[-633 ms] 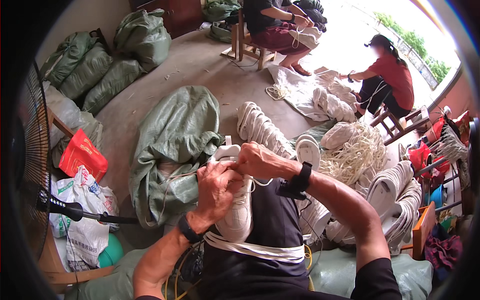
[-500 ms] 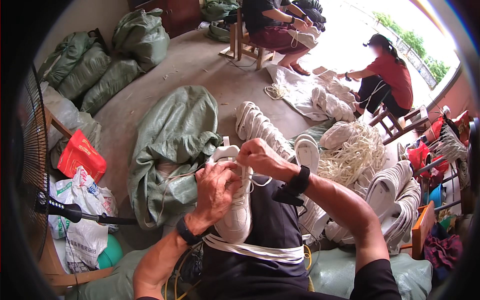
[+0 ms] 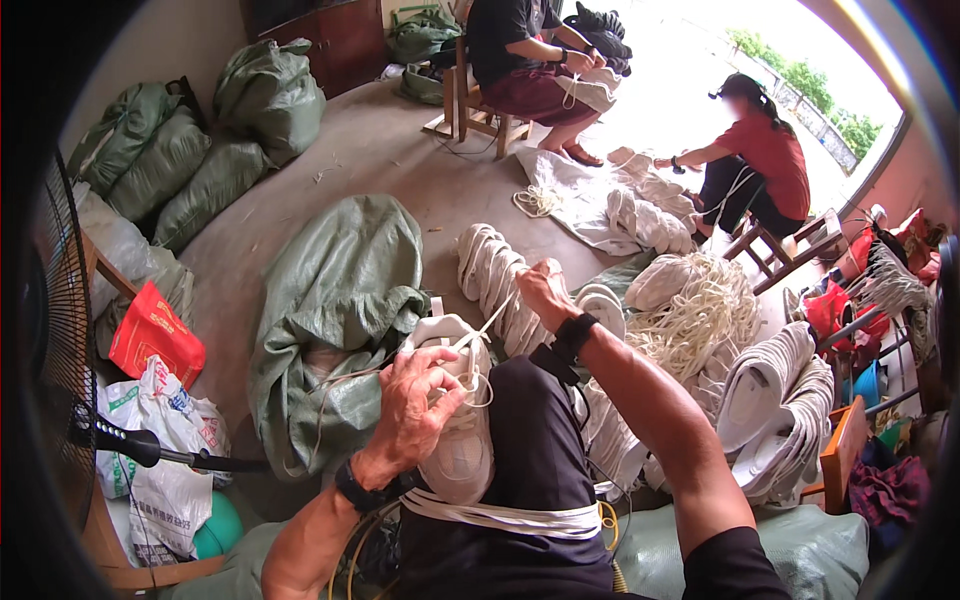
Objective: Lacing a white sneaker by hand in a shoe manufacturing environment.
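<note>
Right hand (image 3: 545, 290) now sits higher and further out than a moment ago, drawing the white lace (image 3: 487, 330) taut from the white shoe (image 3: 455, 420) at frame centre on the lap. Lacing looks mid-pull. Its fingers are closed on the lace end. Left hand (image 3: 415, 405) fingers curl shut, pinning lace on shoe. Beyond: row of white shoes (image 3: 495, 275), green sack (image 3: 335, 300).

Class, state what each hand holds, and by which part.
Left hand grips the white shoe at its laced top; right hand pulls the lace by its end.
</note>
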Motion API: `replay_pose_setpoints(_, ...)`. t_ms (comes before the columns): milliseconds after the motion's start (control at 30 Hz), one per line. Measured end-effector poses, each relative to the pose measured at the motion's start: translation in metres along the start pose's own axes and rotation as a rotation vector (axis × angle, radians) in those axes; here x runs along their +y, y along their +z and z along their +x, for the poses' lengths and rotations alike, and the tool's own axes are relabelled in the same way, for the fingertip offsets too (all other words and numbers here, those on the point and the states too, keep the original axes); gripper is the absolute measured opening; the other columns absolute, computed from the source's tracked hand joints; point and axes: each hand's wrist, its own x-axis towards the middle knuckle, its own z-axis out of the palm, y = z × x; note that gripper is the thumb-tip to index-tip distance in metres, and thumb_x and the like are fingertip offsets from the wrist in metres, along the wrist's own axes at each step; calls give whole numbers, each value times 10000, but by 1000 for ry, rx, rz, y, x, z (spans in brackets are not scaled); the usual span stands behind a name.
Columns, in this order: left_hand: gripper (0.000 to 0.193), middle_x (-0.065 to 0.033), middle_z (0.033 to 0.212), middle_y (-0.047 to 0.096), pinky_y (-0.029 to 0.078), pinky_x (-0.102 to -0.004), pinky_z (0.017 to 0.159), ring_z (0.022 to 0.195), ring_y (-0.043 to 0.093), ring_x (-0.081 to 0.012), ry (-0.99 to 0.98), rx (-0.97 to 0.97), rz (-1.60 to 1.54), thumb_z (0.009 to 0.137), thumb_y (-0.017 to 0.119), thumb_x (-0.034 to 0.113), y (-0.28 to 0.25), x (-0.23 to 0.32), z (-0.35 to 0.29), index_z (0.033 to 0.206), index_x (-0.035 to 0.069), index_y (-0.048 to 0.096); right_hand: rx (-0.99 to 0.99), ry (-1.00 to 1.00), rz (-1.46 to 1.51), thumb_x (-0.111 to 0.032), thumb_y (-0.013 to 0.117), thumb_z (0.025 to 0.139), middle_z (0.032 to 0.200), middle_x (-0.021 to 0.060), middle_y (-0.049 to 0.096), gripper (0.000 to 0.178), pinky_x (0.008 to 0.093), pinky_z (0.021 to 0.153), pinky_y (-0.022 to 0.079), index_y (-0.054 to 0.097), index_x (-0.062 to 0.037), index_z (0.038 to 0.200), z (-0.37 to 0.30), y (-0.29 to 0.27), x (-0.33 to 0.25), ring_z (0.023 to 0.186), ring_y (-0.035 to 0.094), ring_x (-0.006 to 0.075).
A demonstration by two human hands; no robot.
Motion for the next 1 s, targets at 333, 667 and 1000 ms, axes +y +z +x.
replay_pose_setpoints(333,114,-73,1268,625,386,-431,1050,1207,531,-302,-6,-6,-45,834,750,135,-4,-8,-8,910,63,707,-47,-98,31,-209,647,894,839,206,630,240,467,767,478,614,25,853,-61,-20,-73,857,614,335)
replay_pose_setpoints(667,272,-173,1234,600,454,-399,1010,1163,576,-296,-441,411,-266,928,655,151,-7,-25,-6,1145,-11,655,-475,10,307,-129,696,797,888,152,691,387,353,720,538,623,93,1106,-117,-49,-96,834,663,227)
replay_pose_setpoints(1000,442,-116,1293,655,462,-419,1052,1165,623,-238,-991,-61,-1455,1046,494,357,4,-81,-46,1346,50,599,-461,51,300,-299,682,917,990,180,696,481,327,801,529,589,115,1143,-120,-32,-90,910,661,213)
